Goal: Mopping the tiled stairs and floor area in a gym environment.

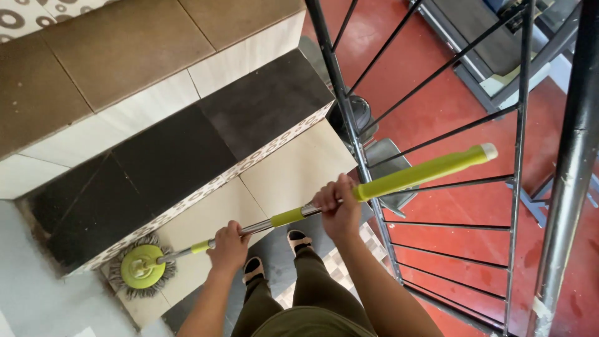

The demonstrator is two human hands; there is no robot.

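I hold a spin mop with a silver and lime-green handle. My left hand grips the lower metal part of the shaft. My right hand grips it higher, just below the long green grip. The round green mop head with grey strands presses against the cream riser of a stair step at the lower left. My feet in sandals stand on a lower dark tread.
Tiled stairs rise to the upper left: dark treads, cream risers, a brown tread above. A black metal railing runs along the right side of the stairs. Beyond it lie a red floor below and a thick pole.
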